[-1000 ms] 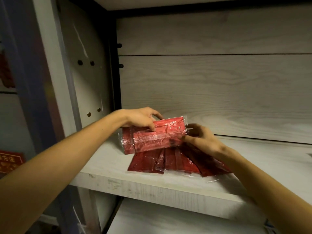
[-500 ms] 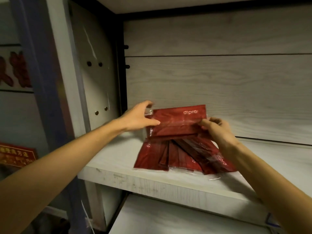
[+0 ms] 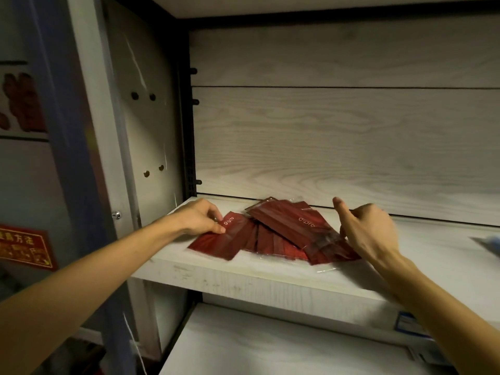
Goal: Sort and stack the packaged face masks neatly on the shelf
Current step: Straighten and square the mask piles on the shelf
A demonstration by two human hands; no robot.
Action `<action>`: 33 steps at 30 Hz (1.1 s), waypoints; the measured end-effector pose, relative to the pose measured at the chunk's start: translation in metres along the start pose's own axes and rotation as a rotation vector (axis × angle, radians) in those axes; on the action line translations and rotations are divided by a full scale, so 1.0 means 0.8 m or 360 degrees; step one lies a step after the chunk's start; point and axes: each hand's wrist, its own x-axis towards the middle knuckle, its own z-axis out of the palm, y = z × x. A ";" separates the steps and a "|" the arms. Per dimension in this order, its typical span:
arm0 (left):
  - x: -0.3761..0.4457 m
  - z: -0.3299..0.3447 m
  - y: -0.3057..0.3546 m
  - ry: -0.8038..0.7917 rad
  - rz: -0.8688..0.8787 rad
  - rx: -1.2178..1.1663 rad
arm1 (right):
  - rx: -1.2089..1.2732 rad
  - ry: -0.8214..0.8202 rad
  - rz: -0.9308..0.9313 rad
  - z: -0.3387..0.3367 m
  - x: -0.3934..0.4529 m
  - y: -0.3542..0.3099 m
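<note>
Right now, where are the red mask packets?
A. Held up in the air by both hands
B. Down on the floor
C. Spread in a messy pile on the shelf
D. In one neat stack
C: the red mask packets lie fanned out and overlapping on the shelf, with the left hand pinching the leftmost one and the right hand at the pile's right edge.
</note>
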 end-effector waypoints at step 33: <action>0.084 0.019 0.168 -0.0139 0.1085 0.0696 | 0.0122 0.0052 -0.0017 0.003 0.000 0.005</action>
